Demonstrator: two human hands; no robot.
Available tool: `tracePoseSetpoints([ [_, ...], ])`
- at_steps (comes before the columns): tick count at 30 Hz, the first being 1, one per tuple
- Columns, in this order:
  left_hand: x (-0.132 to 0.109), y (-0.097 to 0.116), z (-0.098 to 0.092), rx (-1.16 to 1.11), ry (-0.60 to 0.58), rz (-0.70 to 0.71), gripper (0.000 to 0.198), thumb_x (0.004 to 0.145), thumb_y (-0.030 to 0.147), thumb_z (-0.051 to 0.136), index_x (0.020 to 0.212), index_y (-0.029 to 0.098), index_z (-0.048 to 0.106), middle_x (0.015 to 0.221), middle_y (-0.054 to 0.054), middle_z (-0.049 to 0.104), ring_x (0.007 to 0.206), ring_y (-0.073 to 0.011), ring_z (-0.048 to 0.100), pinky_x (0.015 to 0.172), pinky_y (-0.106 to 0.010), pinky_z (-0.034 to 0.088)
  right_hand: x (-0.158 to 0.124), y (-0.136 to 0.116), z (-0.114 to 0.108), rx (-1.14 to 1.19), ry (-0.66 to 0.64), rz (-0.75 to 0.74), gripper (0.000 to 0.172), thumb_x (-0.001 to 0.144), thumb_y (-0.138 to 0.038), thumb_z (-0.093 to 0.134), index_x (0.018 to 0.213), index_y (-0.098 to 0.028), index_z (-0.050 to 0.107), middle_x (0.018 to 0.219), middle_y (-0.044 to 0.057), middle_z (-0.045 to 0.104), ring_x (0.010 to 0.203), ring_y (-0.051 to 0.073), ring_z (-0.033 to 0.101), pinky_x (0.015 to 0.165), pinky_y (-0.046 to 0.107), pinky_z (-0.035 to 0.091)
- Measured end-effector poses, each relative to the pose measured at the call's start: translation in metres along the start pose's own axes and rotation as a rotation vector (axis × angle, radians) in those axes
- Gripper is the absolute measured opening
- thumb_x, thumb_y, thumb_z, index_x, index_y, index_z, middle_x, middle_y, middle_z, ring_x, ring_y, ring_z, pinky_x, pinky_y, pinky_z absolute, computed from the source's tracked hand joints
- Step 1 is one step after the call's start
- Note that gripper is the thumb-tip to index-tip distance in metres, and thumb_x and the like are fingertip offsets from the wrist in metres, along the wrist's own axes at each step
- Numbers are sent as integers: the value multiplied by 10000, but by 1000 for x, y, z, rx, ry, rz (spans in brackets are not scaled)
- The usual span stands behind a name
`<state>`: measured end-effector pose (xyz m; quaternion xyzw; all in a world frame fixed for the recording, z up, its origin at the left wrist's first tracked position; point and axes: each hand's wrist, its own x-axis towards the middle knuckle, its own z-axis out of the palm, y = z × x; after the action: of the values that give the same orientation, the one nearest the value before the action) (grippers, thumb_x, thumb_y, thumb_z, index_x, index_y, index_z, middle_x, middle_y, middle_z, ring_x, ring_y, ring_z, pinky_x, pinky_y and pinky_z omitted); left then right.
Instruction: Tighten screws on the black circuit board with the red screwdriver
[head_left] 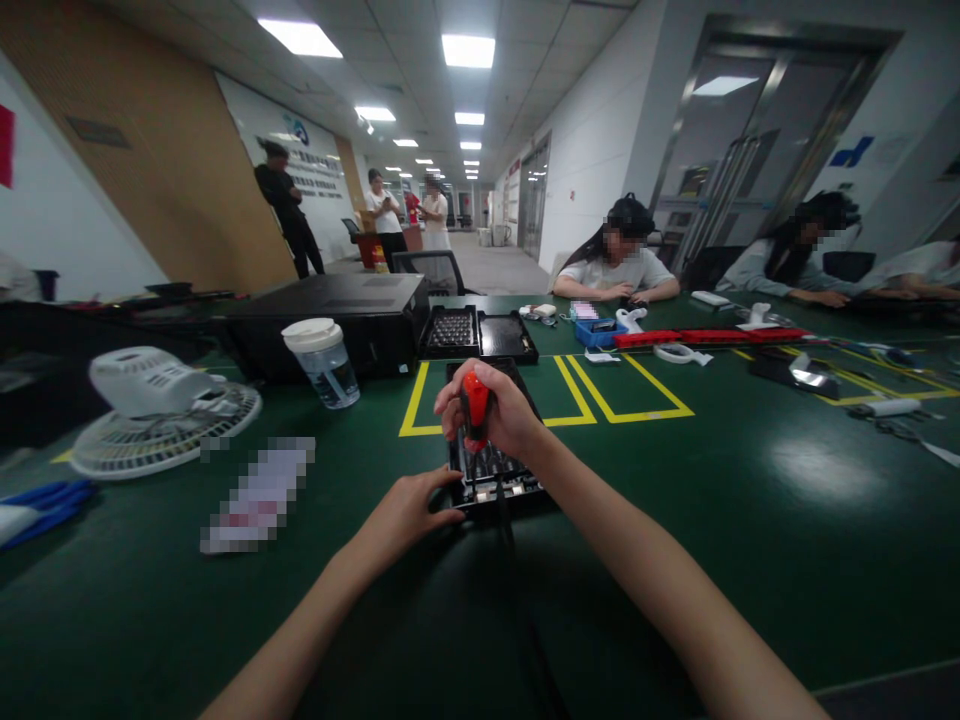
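My right hand [510, 405] is wrapped round the red and black handle of a screwdriver [475, 410], held upright. Its thin shaft points down to the near left part of a flat black case [491, 505]. Small silver pieces show along the near edge of that case, and a dark, patterned inside shows behind them. The screwdriver's exact contact point is too small to make out. At the case's left near corner, my left hand [412, 508] grips the edge between thumb and fingers. A dark strap or cable [504, 510] hangs over the near edge.
Yellow tape outlines [630, 415] mark the green table [750, 560]. Behind lie another open black case [452, 328], a large black box [337, 305] and a blue tray [598, 332]. To the left are a lidded cup [322, 365] and white fan [161, 410]. People sit opposite.
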<state>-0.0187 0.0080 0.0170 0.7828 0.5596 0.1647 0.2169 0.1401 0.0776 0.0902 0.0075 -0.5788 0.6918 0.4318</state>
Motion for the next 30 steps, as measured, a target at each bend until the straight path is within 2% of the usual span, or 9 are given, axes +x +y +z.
tracePoseSetpoints([
  [6, 0, 1, 0, 12, -8, -24, 496, 696, 400, 626, 1167, 257, 564, 1251, -25, 580, 1109, -217, 558, 948, -313, 390, -2, 0, 1, -54, 44, 33, 251, 840, -437, 392, 832, -191, 441, 748, 14, 627, 490, 121, 586, 395, 213, 445],
  [16, 1, -2, 1, 17, -1, -11, 506, 692, 402, 627, 1170, 251, 565, 1266, -33, 569, 1129, -214, 546, 972, -306, 369, 0, 0, 0, -30, 23, -5, 186, 855, -362, 421, 782, -194, 388, 683, -18, 575, 437, 112, 550, 349, 208, 417],
  [24, 0, 0, 0, 1, -2, -14, 493, 694, 389, 628, 1164, 255, 567, 1253, -31, 578, 1126, -209, 546, 966, -306, 372, -1, -2, 4, -76, 34, -11, 186, 850, -326, 449, 774, -200, 335, 719, -16, 605, 435, 90, 545, 389, 189, 416],
  [30, -1, 4, -2, -2, -14, -29, 490, 697, 392, 624, 1164, 257, 567, 1256, -30, 576, 1123, -219, 549, 962, -318, 380, 0, -4, 7, -140, 47, -23, 217, 835, -326, 489, 760, -202, 327, 742, -27, 597, 458, 85, 559, 432, 213, 464],
])
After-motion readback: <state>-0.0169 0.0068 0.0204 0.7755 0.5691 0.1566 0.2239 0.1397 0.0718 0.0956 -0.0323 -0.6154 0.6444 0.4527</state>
